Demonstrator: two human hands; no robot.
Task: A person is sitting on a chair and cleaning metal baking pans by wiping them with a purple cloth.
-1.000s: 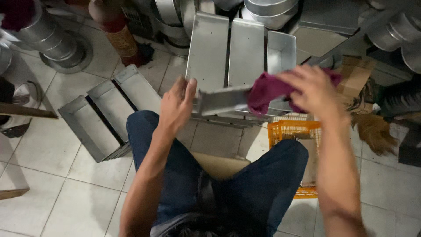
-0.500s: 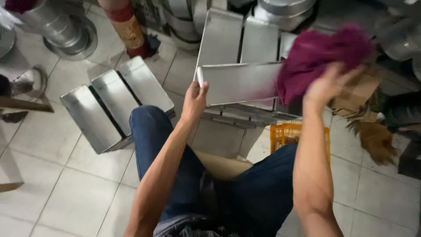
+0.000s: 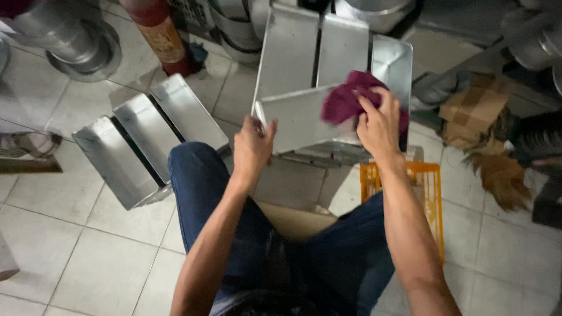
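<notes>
Mid-wipe, by the look of it: left hand [image 3: 253,146] is closed on the left edge of a rectangular shiny metal baking tin [image 3: 298,123], held tilted at centre frame above the knees, while right hand [image 3: 379,126] presses a bunched magenta cloth [image 3: 345,100] against the tin's right part, fingers clamped on the cloth. Cloth touches tin; tin touches nothing on the floor as far as I can tell. Left of frame, a joined set of three silver loaf tins [image 3: 140,143] lies on the pale tiled floor [image 3: 70,246]; top centre, another row of upright silver tins [image 3: 328,47] stands behind the held one. Judging from that, one tin is in progress; which of the others are wiped already cannot be told. Orange plastic crate [image 3: 430,193] sits lower right beside the leg.
</notes>
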